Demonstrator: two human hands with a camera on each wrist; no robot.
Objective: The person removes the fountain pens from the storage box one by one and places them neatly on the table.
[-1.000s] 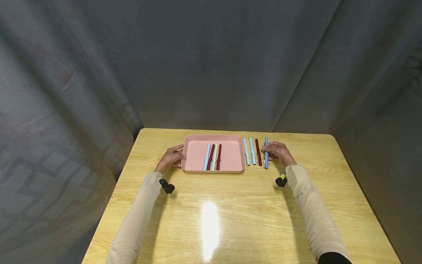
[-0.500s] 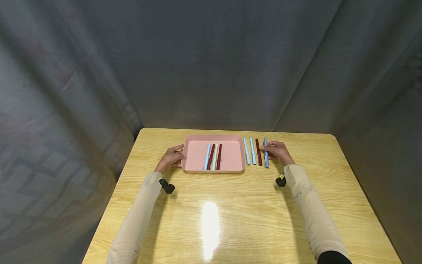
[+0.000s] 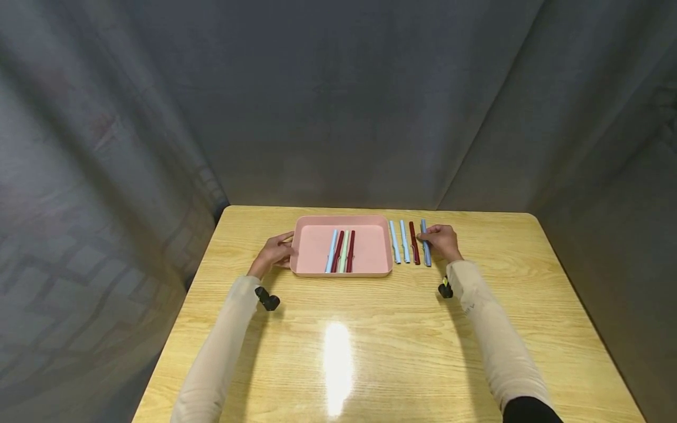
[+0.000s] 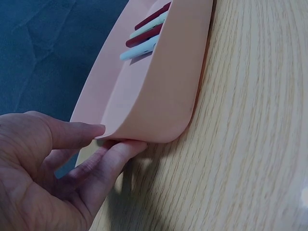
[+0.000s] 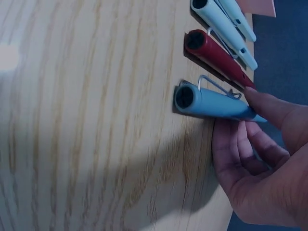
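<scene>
Grey-blue pen (image 5: pixel 214 104) pinched by right hand (image 5: pixel 262 163), beside tray (image 3: pixel 370 249).

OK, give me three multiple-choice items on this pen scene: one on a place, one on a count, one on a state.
1. Where does the pink tray lie?
A. left of the loose pens
B. right of them
C. on top of them

2. How many pens lie in the tray?
A. two
B. four
C. six

3. What is the right hand doing?
A. resting flat on the table
B. holding the grey-blue pen
C. lifting the tray

Answers:
1 A, the loose row lies off its right wall.
2 B, the head view shows four.
3 B, thumb and fingers pinch that pen, the outermost of the row.
</scene>
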